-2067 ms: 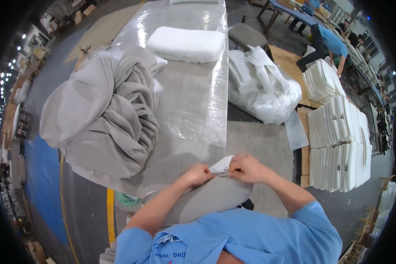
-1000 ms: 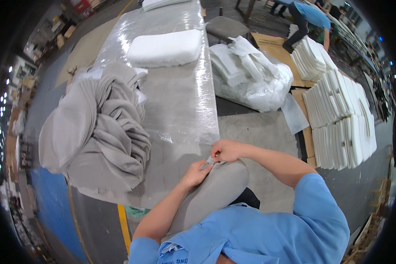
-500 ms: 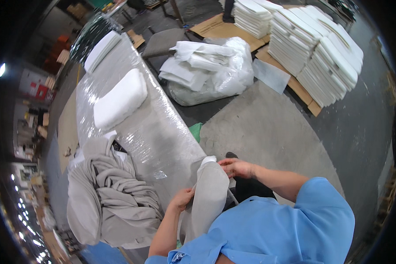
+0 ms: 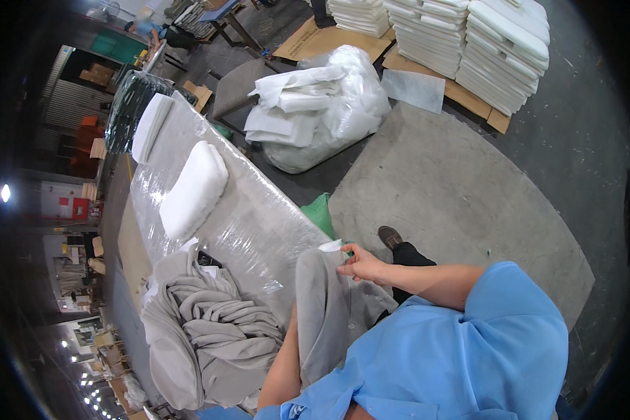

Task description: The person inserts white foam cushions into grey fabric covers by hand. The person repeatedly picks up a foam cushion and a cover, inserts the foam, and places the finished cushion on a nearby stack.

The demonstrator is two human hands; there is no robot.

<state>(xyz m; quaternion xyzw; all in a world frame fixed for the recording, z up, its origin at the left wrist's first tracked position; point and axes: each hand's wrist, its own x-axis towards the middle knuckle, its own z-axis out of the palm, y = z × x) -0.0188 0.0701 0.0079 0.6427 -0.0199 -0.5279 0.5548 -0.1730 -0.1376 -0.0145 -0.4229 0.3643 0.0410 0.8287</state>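
A light grey fabric cover [image 4: 320, 297] hangs in front of my body at the table's near corner. White padding [image 4: 331, 246] pokes out at its top edge. Thumb and fingers of my right hand [image 4: 360, 265] pinch the cover's upper right edge, close to that padding. My left forearm [image 4: 283, 367] reaches up along the cover's left side, and the hand itself is hidden by the fabric, so its fingers do not show. Left of it, a heap of more grey fabric covers [image 4: 217, 315] lies bunched on the table.
The long table [image 4: 248, 210] is wrapped in clear film. On it rest a white cushion pad [image 4: 194, 190] and a stack of white pads [image 4: 151, 129]. Beyond stand a bag of white sheets [image 4: 350, 105], a grey chair [image 4: 236, 87] and tall pad stacks [image 4: 500, 52]. A green bag [image 4: 319, 213] lies beside the table.
My left hand, earlier visible at the cover's left edge, has gone out of sight behind or inside the fabric. The cover now hangs wider and looser. The head view has shifted.
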